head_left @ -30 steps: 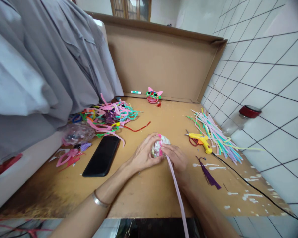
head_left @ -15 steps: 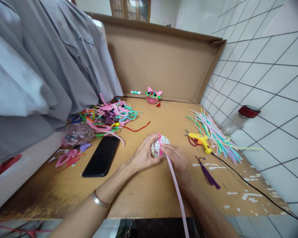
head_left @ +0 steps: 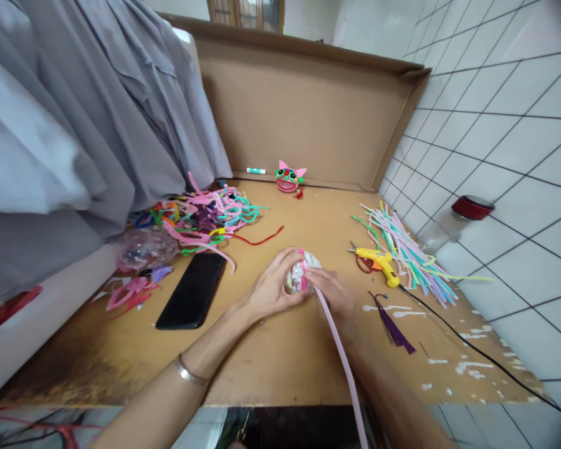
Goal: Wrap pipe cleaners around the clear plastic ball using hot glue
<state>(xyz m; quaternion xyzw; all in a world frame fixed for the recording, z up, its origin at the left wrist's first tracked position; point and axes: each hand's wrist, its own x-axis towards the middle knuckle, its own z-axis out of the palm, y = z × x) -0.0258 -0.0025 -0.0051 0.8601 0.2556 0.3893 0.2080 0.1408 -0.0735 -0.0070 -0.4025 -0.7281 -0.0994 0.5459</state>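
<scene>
My left hand (head_left: 274, 282) is wrapped round the left side of a small rounded whitish craft piece (head_left: 296, 279) with a bright pink band across it. Its exact kind I cannot make out. My right hand (head_left: 333, 293) is closed at its right side, fingers pressing a pale pink pipe cleaner (head_left: 335, 340) against the piece. From those fingers the pipe cleaner's long free end hangs down past the table's front edge. Both hands are over the middle of the table, and the right fingertips partly cover the piece.
Left lie a black phone (head_left: 192, 290) and a tangle of coloured pipe cleaners (head_left: 224, 209). To the right are a yellow glue gun (head_left: 378, 260) with its cord, a purple tassel (head_left: 395, 327) and straight pipe cleaners (head_left: 409, 252). A pink-eared animal-face figure (head_left: 288, 179) stands by the cardboard (head_left: 303, 112).
Both hands keep their hold on the piece, with only slight finger movement. The loose end of the pipe cleaner has swung a little to the right. The view has shifted slightly.
</scene>
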